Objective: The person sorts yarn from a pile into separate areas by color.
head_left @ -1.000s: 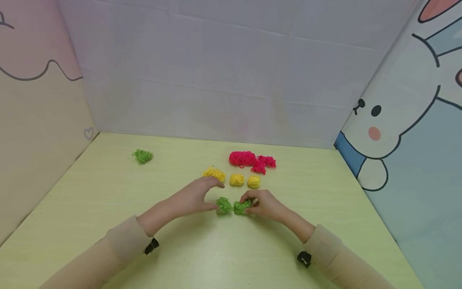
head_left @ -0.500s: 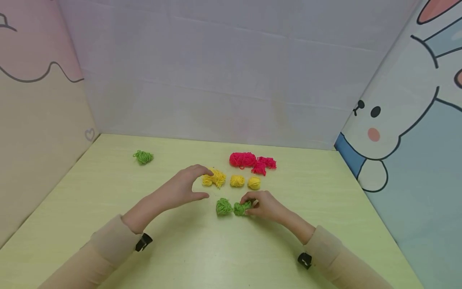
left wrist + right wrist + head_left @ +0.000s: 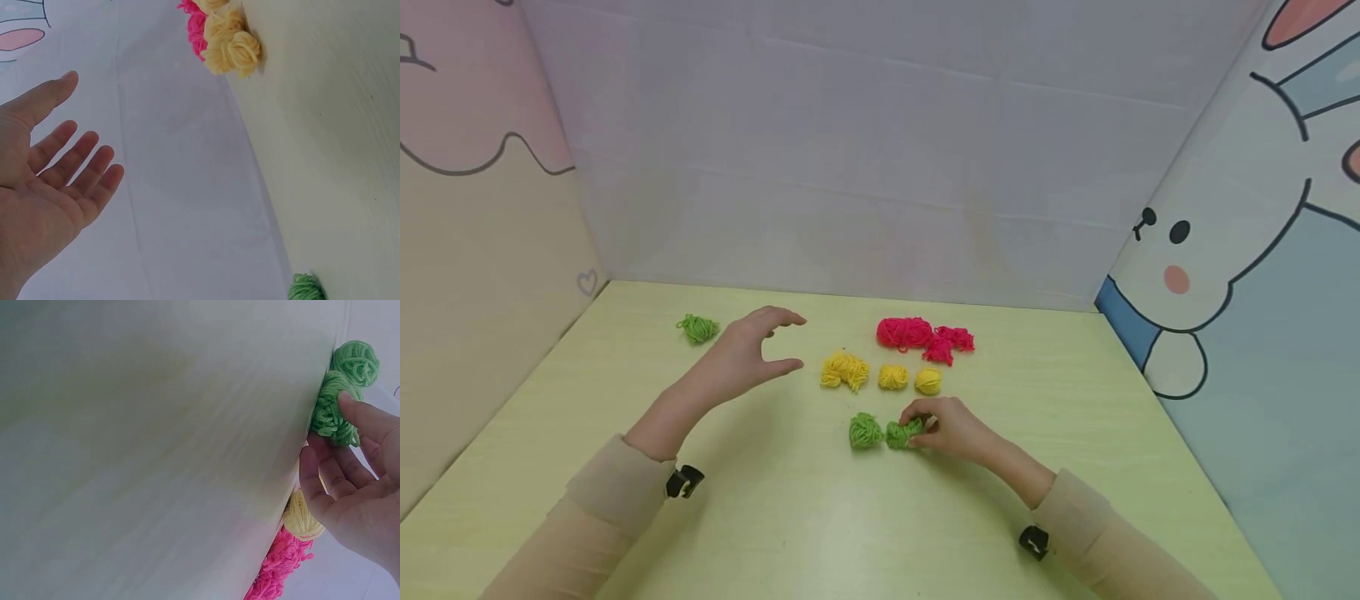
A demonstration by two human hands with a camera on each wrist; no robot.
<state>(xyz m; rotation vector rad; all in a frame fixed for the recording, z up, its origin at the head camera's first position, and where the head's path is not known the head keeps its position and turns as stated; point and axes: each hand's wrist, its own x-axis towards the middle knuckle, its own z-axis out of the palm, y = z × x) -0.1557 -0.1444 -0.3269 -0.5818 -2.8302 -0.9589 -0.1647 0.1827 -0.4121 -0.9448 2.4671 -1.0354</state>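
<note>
My right hand (image 3: 953,429) pinches a small green yarn ball (image 3: 335,411) on the table, thumb on one side and fingers on the other. Close to its left lies a second green yarn ball (image 3: 866,431). My left hand (image 3: 741,354) is held above the table with thumb and fingers spread apart and nothing between them; the left wrist view shows its palm bare. Nearest to it, at the far left, sits a third green yarn ball (image 3: 698,328), partly beside the wrist in the head view.
Behind the green pair runs a row of yellow yarn: a looser bundle (image 3: 845,371), a ball (image 3: 892,377) and a rounder ball (image 3: 928,382). Farther back are red yarn bundles (image 3: 904,332). A pale wall (image 3: 850,167) closes the table's back, with printed panels at both sides.
My left hand has moved away from the green pair, leftward and back toward the lone green ball, uncovering the yellow bundle. My right hand stays on its green yarn ball.
</note>
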